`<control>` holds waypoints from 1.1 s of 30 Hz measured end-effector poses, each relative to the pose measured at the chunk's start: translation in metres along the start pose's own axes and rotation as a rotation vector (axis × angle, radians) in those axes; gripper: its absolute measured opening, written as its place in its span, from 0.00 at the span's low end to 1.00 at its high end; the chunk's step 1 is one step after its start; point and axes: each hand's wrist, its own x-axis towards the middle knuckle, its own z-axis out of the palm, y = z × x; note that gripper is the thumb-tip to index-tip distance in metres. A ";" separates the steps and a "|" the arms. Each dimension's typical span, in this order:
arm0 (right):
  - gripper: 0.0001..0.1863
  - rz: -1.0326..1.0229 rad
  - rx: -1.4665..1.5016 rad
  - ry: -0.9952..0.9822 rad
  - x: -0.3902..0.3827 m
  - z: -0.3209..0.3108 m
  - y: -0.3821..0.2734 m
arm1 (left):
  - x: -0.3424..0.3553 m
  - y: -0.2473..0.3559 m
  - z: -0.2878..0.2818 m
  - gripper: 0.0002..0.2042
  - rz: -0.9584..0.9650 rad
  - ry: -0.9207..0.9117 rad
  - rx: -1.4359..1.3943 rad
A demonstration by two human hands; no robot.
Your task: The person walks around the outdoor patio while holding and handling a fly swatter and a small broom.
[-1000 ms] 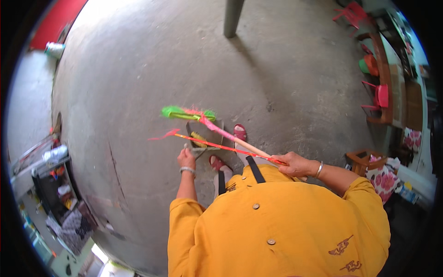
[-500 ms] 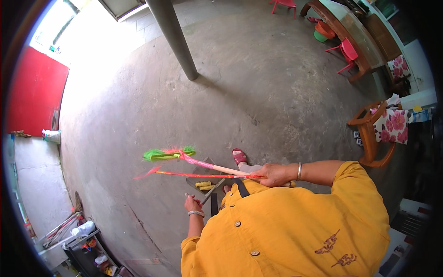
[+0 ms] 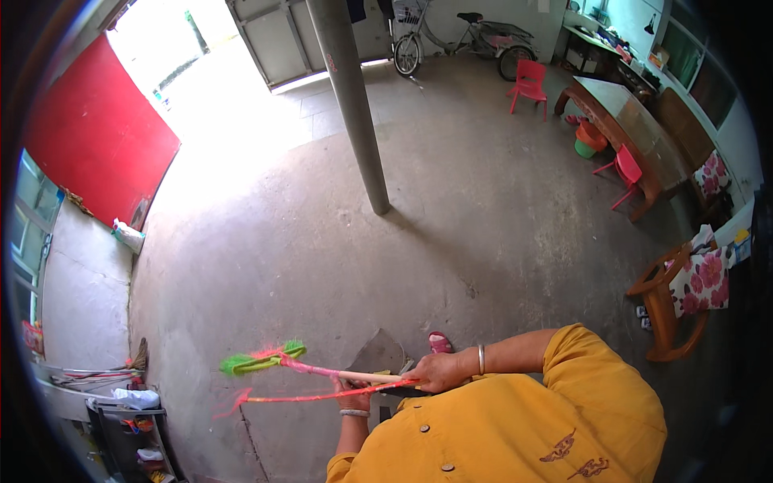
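My right hand (image 3: 441, 371) is closed round the pale handle of a broom (image 3: 262, 359) with green and pink bristles. The same hand holds a thin red stick (image 3: 306, 398) with a pinkish-red tuft at its far end. Both extend to the left, across the front of my body. Beneath them, my left hand (image 3: 352, 396) is closed, its fingers partly covered by the sticks. It appears to grip the handle of a grey dustpan (image 3: 377, 350), which is low beyond the broom handle. Some yellow pieces by the dustpan are mostly hidden.
A grey pillar (image 3: 350, 113) rises from the concrete floor ahead. At right stand a wooden chair (image 3: 656, 294) with a flowered cushion, a red child's chair (image 3: 626, 171) and a long table (image 3: 624, 129). A dark shelf (image 3: 133, 439) and more brooms (image 3: 105, 374) are at left.
The view has tilted up, bringing a tricycle by the far wall into sight. The broom and red stick have swung lower on the left, and my hands have come closer together.
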 end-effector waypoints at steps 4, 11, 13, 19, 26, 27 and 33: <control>0.21 -0.081 -0.135 -0.099 0.015 0.012 0.007 | -0.024 0.001 0.039 0.19 0.108 0.211 0.024; 0.17 -0.061 -0.356 -0.163 0.015 0.006 -0.027 | 0.025 -0.009 -0.017 0.07 0.196 0.104 -0.118; 0.17 -0.067 -0.285 -0.120 0.015 0.010 -0.021 | 0.010 -0.003 0.001 0.06 0.230 0.056 -0.132; 0.12 -0.100 -0.282 0.021 0.009 0.010 -0.020 | 0.037 0.009 -0.008 0.04 0.158 -0.029 -0.061; 0.09 -0.085 -0.307 0.272 0.007 -0.010 -0.020 | 0.017 0.035 0.003 0.08 0.189 0.154 0.005; 0.09 -0.085 -0.260 0.366 0.007 -0.011 -0.012 | 0.036 0.040 -0.024 0.08 0.196 0.162 0.015; 0.08 0.191 0.100 0.631 -0.024 0.003 0.031 | 0.033 0.059 -0.027 0.09 0.204 0.192 0.115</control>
